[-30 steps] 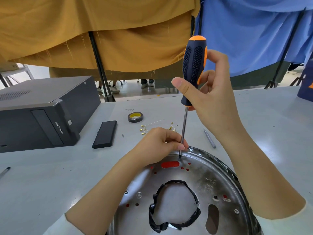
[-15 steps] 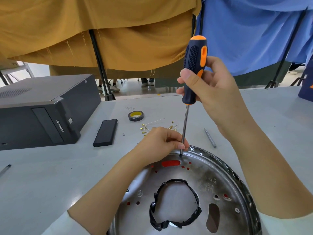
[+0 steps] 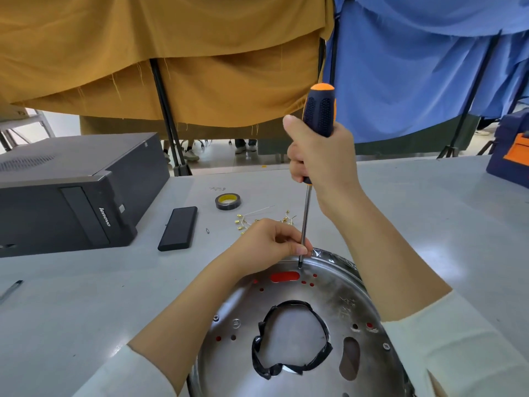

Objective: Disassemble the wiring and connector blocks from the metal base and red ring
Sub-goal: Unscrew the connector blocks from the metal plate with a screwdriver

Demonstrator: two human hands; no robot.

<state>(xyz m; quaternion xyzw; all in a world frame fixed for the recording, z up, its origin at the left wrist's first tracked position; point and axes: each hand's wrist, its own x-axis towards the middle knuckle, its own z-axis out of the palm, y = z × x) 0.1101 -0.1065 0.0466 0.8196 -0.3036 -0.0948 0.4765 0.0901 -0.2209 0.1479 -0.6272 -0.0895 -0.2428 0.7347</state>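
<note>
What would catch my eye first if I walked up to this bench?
The orange-and-black screwdriver standing upright mid-frame, gripped by the right hand, its tip set near the far rim of the shiny metal base. The left hand pinches the shaft low down. A black computer case sits at the left.

place: workshop/lab bench | evidence: grey worktable (image 3: pixel 71 305); Lenovo desktop computer (image 3: pixel 71 193); electrical tape roll (image 3: pixel 228 201); screwdriver (image 3: pixel 317 116); cloth partitions (image 3: pixel 171 53) on stands
</note>
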